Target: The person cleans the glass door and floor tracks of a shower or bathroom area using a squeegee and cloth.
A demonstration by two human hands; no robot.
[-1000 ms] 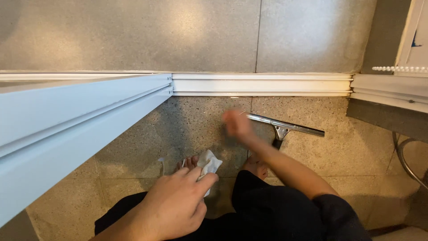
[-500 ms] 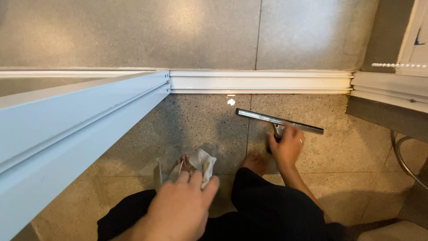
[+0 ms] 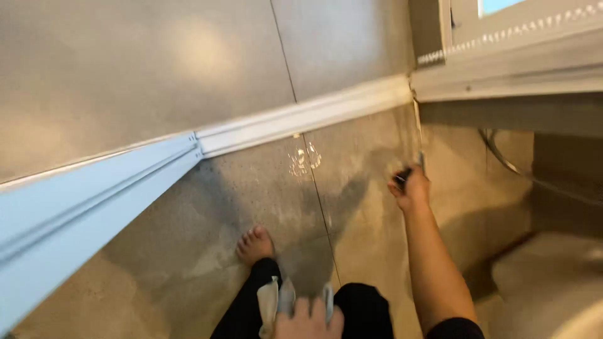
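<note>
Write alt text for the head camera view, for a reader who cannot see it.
The right hand grips a squeegee's dark handle above a wet speckled floor; the left hand holds a white cloth near a bare foot.

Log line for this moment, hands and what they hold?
right hand: grips squeegee handle, lifted | left hand: holds white cloth | bare foot on wet floor

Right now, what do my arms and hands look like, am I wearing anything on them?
Both hands are bare, with no gloves. The right hand is at the end of a bare forearm, with a dark sleeve edge showing only near the upper arm. Only the knuckles of the left hand show at the bottom edge. The picture is too blurred to show any rings.
</note>
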